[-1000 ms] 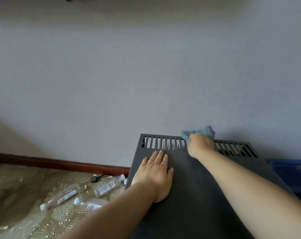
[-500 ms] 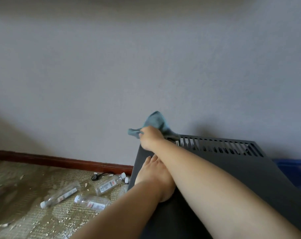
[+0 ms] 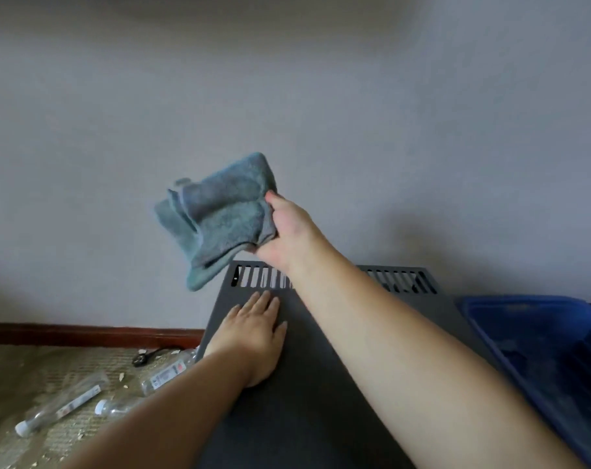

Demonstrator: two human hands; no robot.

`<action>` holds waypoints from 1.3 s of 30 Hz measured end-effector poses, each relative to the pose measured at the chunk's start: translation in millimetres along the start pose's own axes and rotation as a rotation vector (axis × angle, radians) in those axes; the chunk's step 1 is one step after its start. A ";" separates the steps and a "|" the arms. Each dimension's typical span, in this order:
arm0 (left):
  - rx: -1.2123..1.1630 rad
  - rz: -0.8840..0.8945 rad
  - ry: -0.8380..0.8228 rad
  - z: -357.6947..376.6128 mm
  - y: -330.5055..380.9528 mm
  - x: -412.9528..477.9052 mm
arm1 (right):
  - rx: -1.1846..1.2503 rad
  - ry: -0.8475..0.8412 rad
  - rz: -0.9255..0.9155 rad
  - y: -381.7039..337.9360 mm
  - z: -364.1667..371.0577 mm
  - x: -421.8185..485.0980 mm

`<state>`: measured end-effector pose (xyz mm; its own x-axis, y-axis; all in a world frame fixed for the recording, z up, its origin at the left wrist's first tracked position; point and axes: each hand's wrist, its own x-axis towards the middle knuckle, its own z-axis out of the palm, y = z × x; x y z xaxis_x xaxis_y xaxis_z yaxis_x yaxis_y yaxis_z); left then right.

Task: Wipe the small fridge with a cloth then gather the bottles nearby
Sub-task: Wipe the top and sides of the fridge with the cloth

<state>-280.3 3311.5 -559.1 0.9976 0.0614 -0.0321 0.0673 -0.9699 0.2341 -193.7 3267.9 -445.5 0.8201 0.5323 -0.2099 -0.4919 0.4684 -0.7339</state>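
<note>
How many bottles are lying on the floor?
3 bottles: one far left, one just right of it, partly behind the left arm, one nearer the fridge. More may be hidden.

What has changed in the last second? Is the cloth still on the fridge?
No. The right hand swept the cloth leftward along the vent slots, then lifted it off the fridge; it now grips the cloth in the air above the back left corner. The left hand stayed flat on the top, and the bottles lie where they were.
</note>
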 end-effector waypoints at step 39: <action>-0.552 -0.183 0.664 -11.9 -1.9 -25.8 | -0.633 -0.088 -0.127 -75.8 -51.4 -155.4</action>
<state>-306.0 3314.6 -547.2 0.7624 0.4956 0.4162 0.0541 -0.6897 0.7220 -268.8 3113.4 -390.3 0.8205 0.5683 -0.0624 -0.1032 0.0398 -0.9939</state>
